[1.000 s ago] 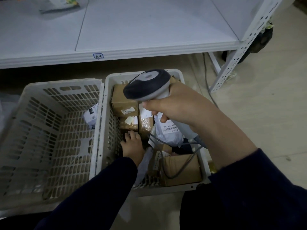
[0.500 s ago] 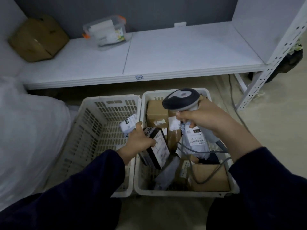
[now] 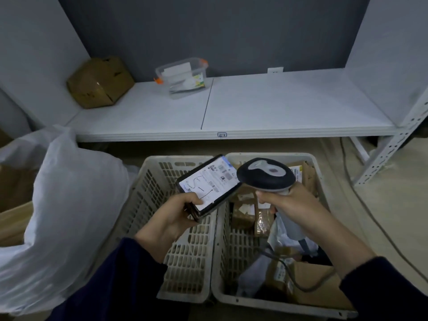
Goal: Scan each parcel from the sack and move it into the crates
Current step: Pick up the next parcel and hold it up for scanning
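L hand (image 3: pixel 172 216) grips flat labelled parcel (image 3: pixel 208 184) mid-frame, above crates (image 3: pixel 185 274); R hand (image 3: pixel 294 205) grips scanner (image 3: pixel 266 173) just beside parcel's label.

1. Floor (image 3: pixel 382 216): left crate (image 3: pixel 187 262) below the left hand (image 3: pixel 176 216), right crate (image 3: pixel 234 246) below the right hand (image 3: pixel 294 205), side by side; white sack (image 3: pixel 69 205) left of the left hand.
2. Shelf (image 3: pixel 278 107) beyond both hands: cardboard box (image 3: pixel 99 82), clear tub (image 3: pixel 183 76).

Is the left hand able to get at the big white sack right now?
Probably yes: nothing lies between the left hand and the big white sack, but that hand grips a flat dark parcel with a white label.
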